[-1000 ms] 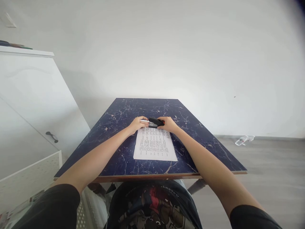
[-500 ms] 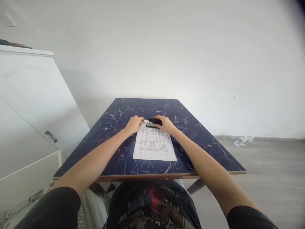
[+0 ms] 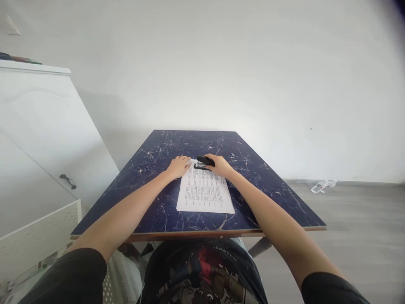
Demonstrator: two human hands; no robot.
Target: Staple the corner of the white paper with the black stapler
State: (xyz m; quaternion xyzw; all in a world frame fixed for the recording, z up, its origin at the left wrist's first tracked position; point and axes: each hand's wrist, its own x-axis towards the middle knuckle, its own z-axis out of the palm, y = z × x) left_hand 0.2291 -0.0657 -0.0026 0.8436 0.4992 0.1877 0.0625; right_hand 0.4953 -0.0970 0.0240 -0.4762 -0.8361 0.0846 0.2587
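Printed sheets of paper point(image 3: 205, 196) lie on the dark blue marbled table point(image 3: 177, 141). A black stapler point(image 3: 205, 160) sits over their far part, its upper arm raised from the base. My right hand point(image 3: 220, 164) is closed around the stapler's right end. At the far left corner of the sheets rests my left hand point(image 3: 179, 166), fingers stretched out with the tips at the paper's edge. It holds nothing that I can see. Whether the stapler's base lies on top of all the sheets is hidden.
A small metallic piece point(image 3: 232, 155) lies on the table beyond my right hand. Left of the table stands a white cabinet point(image 3: 38, 139) with a dark handle point(image 3: 68, 181). A clear plastic item point(image 3: 322, 185) is on the floor near the wall.
My left hand has moved slightly toward me, and its fingers have flattened out at the paper's edge. The stapler, my right hand and the sheets have hardly moved.
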